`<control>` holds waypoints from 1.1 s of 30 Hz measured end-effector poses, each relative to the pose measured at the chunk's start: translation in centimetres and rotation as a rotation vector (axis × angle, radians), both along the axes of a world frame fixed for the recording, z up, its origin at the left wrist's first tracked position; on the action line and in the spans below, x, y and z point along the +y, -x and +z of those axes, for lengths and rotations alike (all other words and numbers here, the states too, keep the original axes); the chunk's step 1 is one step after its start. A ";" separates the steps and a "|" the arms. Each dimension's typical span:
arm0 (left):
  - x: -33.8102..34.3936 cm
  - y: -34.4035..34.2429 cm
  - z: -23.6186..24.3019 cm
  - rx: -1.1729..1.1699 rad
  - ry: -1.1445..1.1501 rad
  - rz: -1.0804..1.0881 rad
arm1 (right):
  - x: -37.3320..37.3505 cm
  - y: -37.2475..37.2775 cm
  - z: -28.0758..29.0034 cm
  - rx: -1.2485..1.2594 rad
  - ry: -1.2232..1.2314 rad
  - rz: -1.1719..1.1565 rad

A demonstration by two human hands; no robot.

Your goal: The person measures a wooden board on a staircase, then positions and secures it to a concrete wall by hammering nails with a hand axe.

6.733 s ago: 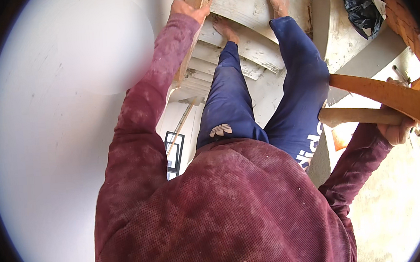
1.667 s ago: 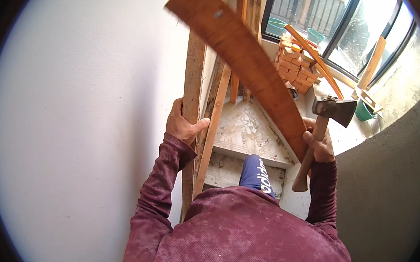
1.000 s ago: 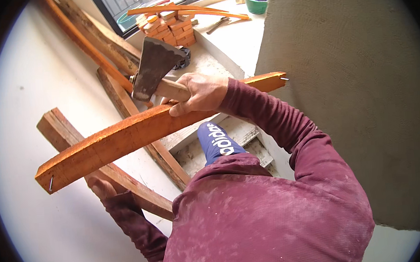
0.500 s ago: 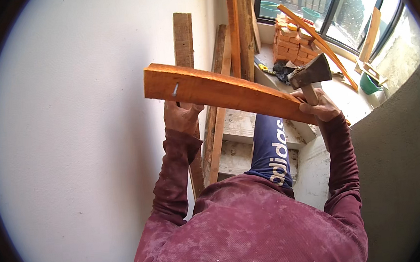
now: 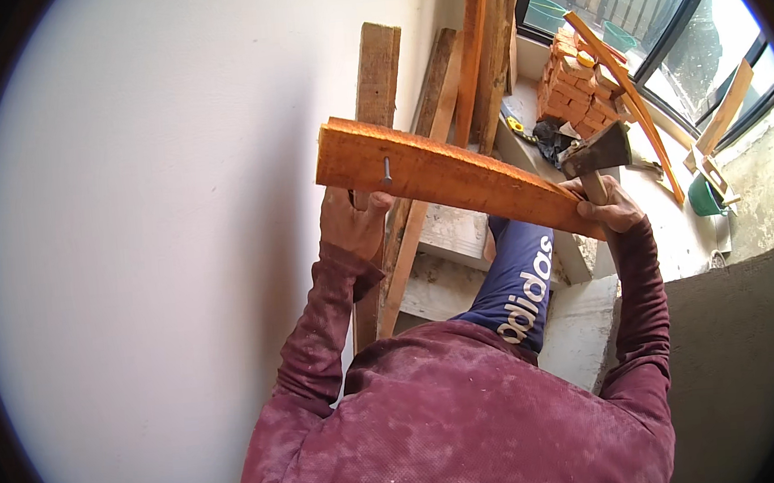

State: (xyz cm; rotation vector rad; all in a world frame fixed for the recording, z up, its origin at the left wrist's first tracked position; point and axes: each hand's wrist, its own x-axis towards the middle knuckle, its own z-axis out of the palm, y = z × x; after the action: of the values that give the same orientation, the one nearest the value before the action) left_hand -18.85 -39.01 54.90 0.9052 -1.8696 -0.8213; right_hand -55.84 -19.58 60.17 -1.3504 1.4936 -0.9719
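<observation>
An orange-brown wooden board (image 5: 468, 182) lies crosswise in front of me, its left end higher than its right. Near that left end, a nail (image 5: 387, 170) sticks out of the face. My left hand (image 5: 353, 224) is closed at the lower edge of this end, thumb showing and the other fingers partly hidden behind the wood. My right hand (image 5: 616, 205) closes round the handle of a hatchet (image 5: 598, 151), head up, and also holds the board's right end. Behind the board stands an upright rough plank (image 5: 379, 76), close to my left hand.
Long timbers (image 5: 494, 72) lean against the white wall (image 5: 161, 212) on the left. Concrete steps (image 5: 439, 283) lie below. Stacked bricks (image 5: 571, 85), a leaning wooden strip (image 5: 633, 103), a handsaw (image 5: 515, 123) and a green bucket (image 5: 705, 196) are near the window (image 5: 613, 1).
The view has swung, so the surroundings and the board sit farther right in the picture. Both hands keep their hold, and the hatchet stays in my right hand.
</observation>
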 end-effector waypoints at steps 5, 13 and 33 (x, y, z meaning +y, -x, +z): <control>-3.2 3.0 -1.5 -0.010 0.076 -0.079 | -2.9 3.6 -0.3 0.053 -0.033 -0.037; -5.9 5.9 -2.9 0.122 -0.141 -0.128 | -7.7 6.9 -2.8 -0.101 -0.157 -0.058; -9.2 11.1 -11.0 0.212 -0.270 -0.235 | -6.9 10.2 -6.6 -0.103 -0.216 -0.137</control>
State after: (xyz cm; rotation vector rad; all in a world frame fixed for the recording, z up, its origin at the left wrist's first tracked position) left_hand -29.96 -48.20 43.88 0.7331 -1.7242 -1.2866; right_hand -66.00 -26.44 53.62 -1.0413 1.5792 -0.9212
